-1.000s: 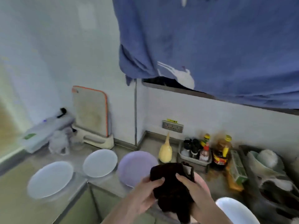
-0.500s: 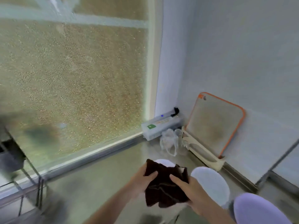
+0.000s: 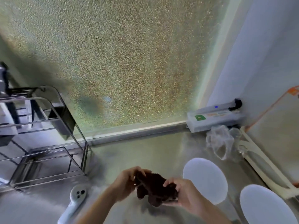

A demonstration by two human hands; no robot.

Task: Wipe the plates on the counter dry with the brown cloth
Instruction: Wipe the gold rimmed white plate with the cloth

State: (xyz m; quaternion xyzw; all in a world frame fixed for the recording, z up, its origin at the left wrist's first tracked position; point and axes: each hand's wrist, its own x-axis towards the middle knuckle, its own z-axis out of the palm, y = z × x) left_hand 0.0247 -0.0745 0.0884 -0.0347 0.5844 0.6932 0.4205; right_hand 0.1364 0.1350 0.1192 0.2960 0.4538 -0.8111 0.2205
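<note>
Over the steel tabletop point(image 3: 145, 152), low in the head view, we see both hands gathered on the brown cloth point(image 3: 155, 190). It is dark brown, nearly black in its folds, with a fuzzy nap, and it is bunched into a loose, crumpled wad rather than spread flat. We see the left hand point(image 3: 125, 181) gripping its upper left edge, fingers curled over the top of the fabric. We see the right hand point(image 3: 181, 194) closed on its right side, thumb and fingers pinching the cloth from above and below. The cloth hangs between the two hands, above the tabletop and not touching either plate.

Just to the right of the hands we find a white plate point(image 3: 205, 180) lying flat on the tabletop, and beside it, nearer the right edge, a second white plate point(image 3: 265, 206), also flat. Both look plain and round; we cannot tell whether they are wet.

Behind the plates a crumpled clear plastic bag point(image 3: 221, 141) sits near a long white box point(image 3: 216, 118) against the frosted window point(image 3: 121, 62). At the left stands a wire rack point(image 3: 48, 135), and near the bottom left lies a white shower head point(image 3: 77, 194).
</note>
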